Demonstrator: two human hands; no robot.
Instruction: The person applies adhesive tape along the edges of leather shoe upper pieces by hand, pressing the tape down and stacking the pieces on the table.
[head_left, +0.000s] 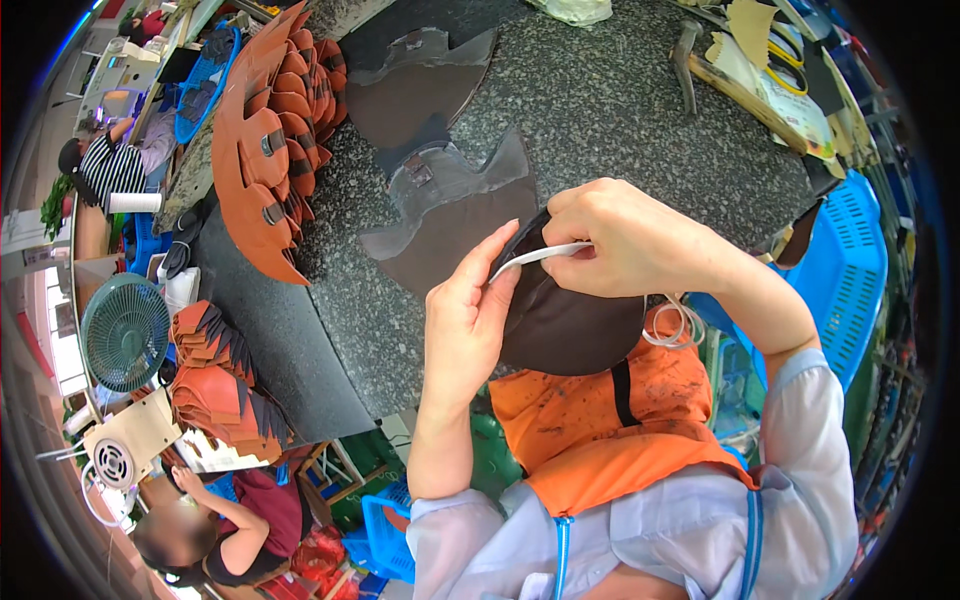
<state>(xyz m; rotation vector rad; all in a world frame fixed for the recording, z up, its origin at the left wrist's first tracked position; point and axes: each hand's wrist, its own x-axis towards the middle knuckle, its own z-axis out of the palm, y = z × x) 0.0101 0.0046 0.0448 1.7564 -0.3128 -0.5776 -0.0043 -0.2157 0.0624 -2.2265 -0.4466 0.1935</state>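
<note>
My left hand (468, 315) holds a dark brown leather piece (565, 320) from its left edge, fingers upright against it. My right hand (625, 240) pinches a white strip (540, 255) along the top edge of that same piece, over the near edge of a speckled stone table (620, 110). The strip's loose end loops down below my right wrist (675, 325). More dark brown cut pieces (450, 210) lie flat on the table just beyond my hands.
A fanned stack of orange-brown leather pieces (275, 140) lies at the table's left. A hammer (685, 60) and papers sit at the far right. Blue baskets (845, 270) stand right of the table. A green fan (125, 330) and seated people are at left.
</note>
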